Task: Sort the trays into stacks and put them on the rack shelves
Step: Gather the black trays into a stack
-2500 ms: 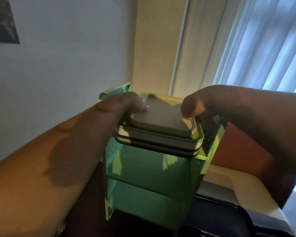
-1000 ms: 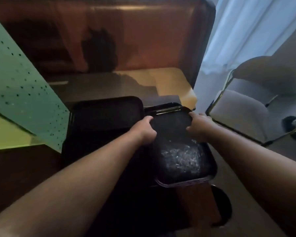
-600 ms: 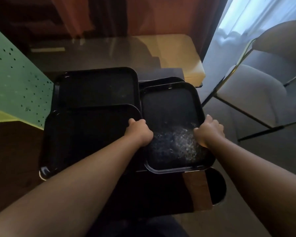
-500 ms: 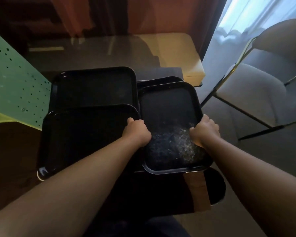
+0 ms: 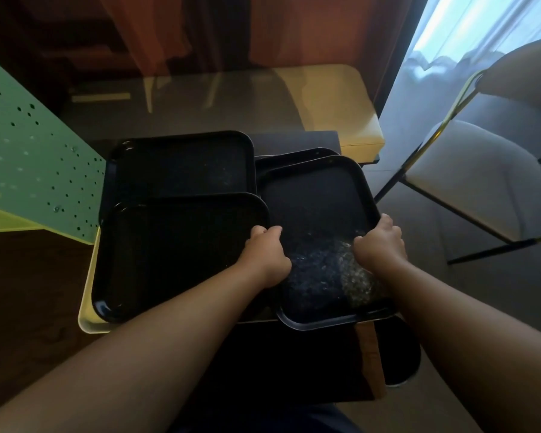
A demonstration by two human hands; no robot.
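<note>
Two hands (image 5: 322, 251) grip one of four black trays (image 5: 319, 207).

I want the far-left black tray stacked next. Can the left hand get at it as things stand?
Probably not at once: the left hand grips the right-hand tray. Once freed, nothing covers the far-left tray.

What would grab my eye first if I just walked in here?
Two bare hands, left hand and right hand, gripping the side rims of a black tray at centre right. More black trays lie to its left, beside a green perforated rack at the left edge.
</note>
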